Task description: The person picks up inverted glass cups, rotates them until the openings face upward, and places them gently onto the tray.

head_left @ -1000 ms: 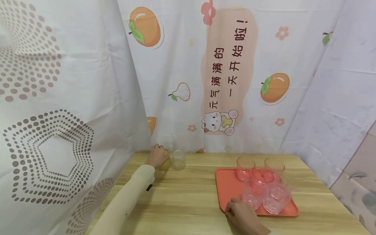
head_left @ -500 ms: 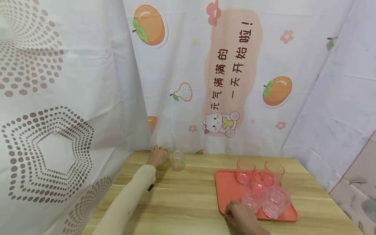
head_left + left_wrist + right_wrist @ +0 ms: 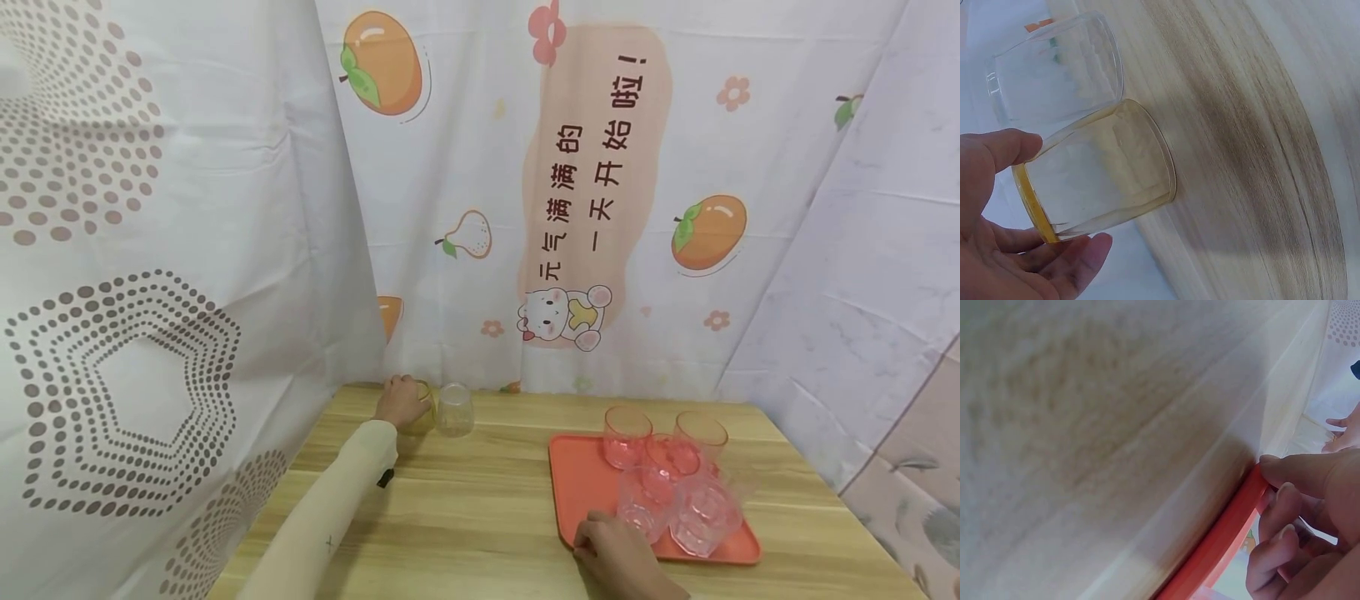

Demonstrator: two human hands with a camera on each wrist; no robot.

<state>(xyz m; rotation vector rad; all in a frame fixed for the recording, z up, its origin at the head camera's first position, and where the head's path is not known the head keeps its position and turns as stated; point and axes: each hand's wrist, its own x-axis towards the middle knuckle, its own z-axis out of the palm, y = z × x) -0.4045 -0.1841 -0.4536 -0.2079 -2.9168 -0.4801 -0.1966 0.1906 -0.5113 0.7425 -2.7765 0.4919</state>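
In the head view, my left hand (image 3: 402, 402) holds a yellow-tinted glass (image 3: 424, 410) at the back left of the table. The left wrist view shows this yellow glass (image 3: 1100, 172) upside down, rim on the wood, with thumb and fingers around its thick base. A clear glass (image 3: 1060, 69) stands inverted close beside it. My right hand (image 3: 618, 550) is at the near left corner of a red tray (image 3: 581, 483). In the right wrist view, its thumb (image 3: 1294, 475) and curled fingers pinch the tray's rim (image 3: 1219, 544).
Several pinkish-looking transparent glasses (image 3: 651, 471) crowd the right part of the tray, hiding parts of one another. The wooden table (image 3: 457, 508) ends at a printed curtain (image 3: 480, 167) behind. Another patterned curtain (image 3: 150, 392) hangs along the left side.
The head view has tilted slightly. Both hands stay in place, the left on the yellow glass and the right at the tray corner; no glass has visibly moved.
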